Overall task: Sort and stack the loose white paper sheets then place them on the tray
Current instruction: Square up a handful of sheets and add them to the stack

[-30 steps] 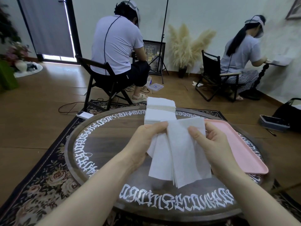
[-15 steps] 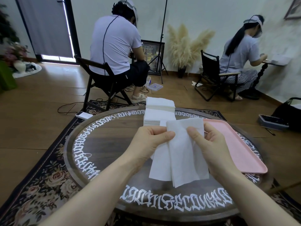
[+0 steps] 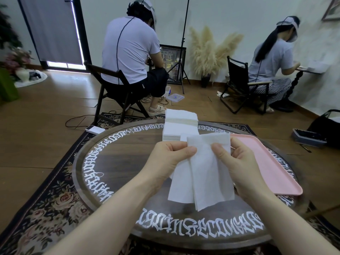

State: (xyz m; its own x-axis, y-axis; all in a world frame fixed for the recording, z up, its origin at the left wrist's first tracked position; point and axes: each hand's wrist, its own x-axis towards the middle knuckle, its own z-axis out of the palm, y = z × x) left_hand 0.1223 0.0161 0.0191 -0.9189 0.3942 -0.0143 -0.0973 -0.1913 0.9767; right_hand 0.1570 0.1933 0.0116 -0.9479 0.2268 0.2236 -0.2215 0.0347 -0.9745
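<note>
Above the round dark table (image 3: 117, 162) I hold a small bunch of white paper sheets (image 3: 202, 173) that hang down and fan apart at the bottom. My left hand (image 3: 169, 159) pinches their upper left edge between thumb and fingers. My right hand (image 3: 237, 159) pinches the upper right part, its thumb on the front sheet. Behind them, at the table's far edge, stands a tall stack of white sheets (image 3: 181, 124). A pink tray (image 3: 272, 168) lies on the table to the right, with nothing visible on it.
The table's rim carries white lettering. Two people sit on folding chairs (image 3: 114, 92) beyond the table with their backs to me. A tripod (image 3: 182, 57), a white power bank (image 3: 94, 129) and a black bag (image 3: 325, 126) are on the floor.
Both hands shifted slightly while working the sheets; my left thumb slid across the top edge and the front sheet drew a little further right and up. The stack and tray stayed put.
</note>
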